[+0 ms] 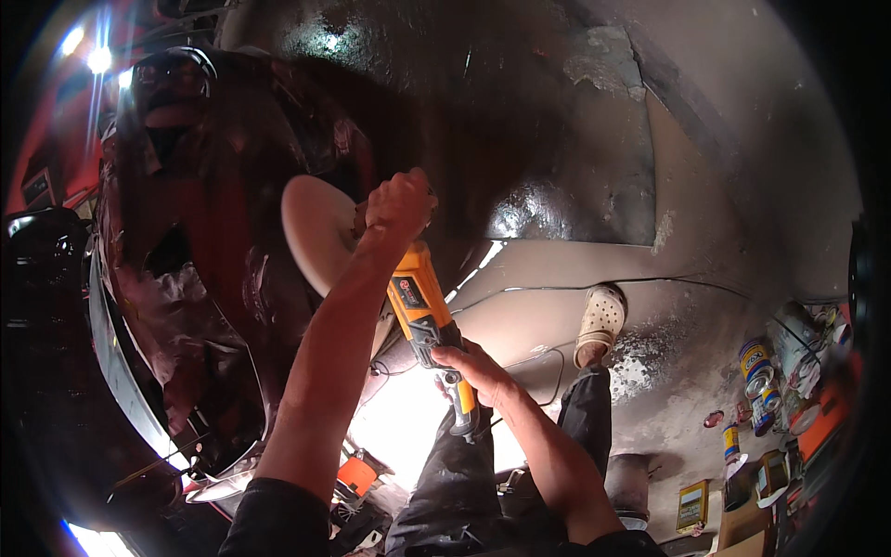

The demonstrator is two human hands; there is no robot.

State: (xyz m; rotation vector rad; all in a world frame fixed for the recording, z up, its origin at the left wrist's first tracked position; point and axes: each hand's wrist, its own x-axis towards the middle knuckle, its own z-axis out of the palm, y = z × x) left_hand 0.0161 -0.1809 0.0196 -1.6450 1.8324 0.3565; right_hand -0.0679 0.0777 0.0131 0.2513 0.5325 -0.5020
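Note:
An orange and black power polisher (418, 283) is held at a slant in front of me in both hands. My left hand (399, 201) is closed round its front end, beside the large round pale polishing pad (311, 227). My right hand (477, 371) grips the rear handle with the thumb over the top. The pad faces left, toward a dark, glossy car body panel (209, 269). Whether the pad touches the panel cannot be made out.
A dark cable (520, 290) runs across the floor (691, 223) past a cream clog (601, 316) on my foot. Several cans stand at the right, one a blue and yellow can (755, 357). A bucket (628, 487) is near my leg. An orange work lamp (356, 473) lies below.

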